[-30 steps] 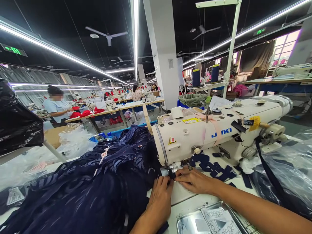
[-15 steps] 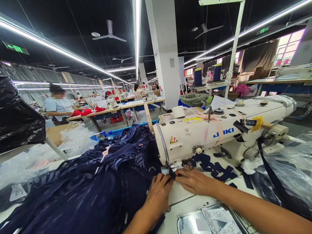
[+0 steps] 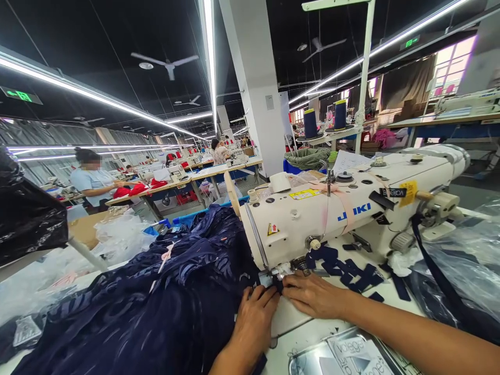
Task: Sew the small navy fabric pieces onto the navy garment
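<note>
Status: apparently mid-operation. The small dark-navy fabric piece (image 3: 278, 286) lies at the needle end of the white metal sewing machine (image 3: 297, 234); completed stitching is hidden; rectangular navy fabric tabs (image 3: 327, 253) lie loose. Heading, long axis: obscured. Left hand (image 3: 255, 315), right hand (image 3: 316, 295): fingers bent, narrowly spaced, at the piece; pinch cannot be determined.

Overhead strip lights (image 3: 210, 57) and a washed-out window (image 3: 455, 65) glare against a near-black ceiling (image 3: 148, 26), picture edges stretched

Left grip (image 3: 255, 313) and right grip (image 3: 315, 296) are bare human hands with slim fingers (image 3: 296, 282); the right forearm (image 3: 406, 325), long and slender, is bare as well.
</note>
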`<state>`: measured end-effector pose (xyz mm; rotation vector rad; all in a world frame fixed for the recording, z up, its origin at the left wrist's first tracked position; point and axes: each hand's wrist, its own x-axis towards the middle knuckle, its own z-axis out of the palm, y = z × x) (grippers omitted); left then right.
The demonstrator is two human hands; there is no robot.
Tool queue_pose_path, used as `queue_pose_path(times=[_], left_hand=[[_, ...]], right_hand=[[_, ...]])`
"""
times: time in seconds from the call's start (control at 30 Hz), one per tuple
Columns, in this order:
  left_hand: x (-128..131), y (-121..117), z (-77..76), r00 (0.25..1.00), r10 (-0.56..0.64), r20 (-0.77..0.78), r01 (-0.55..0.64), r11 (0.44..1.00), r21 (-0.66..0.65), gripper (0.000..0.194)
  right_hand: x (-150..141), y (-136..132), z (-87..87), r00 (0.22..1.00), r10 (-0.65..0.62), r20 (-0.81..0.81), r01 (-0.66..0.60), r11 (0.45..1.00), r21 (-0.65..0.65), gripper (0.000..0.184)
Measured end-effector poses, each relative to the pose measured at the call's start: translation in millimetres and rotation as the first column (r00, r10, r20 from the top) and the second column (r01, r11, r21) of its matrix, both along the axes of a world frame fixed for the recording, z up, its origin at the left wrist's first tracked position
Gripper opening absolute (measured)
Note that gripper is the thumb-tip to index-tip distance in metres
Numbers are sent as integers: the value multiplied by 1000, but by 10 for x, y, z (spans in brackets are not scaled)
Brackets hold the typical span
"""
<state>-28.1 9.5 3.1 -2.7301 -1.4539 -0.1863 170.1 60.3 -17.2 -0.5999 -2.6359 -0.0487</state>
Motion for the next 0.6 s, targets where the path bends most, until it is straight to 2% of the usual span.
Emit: queue_pose_path(times=[0.23, 0.43, 0.6], left_hand=[[13, 11, 4, 999, 35, 22, -35, 999, -24, 48], [21, 3, 43, 997, 26, 69, -25, 1000, -16, 52], [-15, 66, 14, 995, 17, 102, -17, 1000, -7, 52]], right_hand=[[3, -4, 30, 1000, -22, 22, 22, 1000, 1, 21], [-1, 3, 10, 1000, -22, 21, 22, 1000, 7, 21], [-14, 13, 10, 998, -57, 38, 57, 998, 19, 24]])
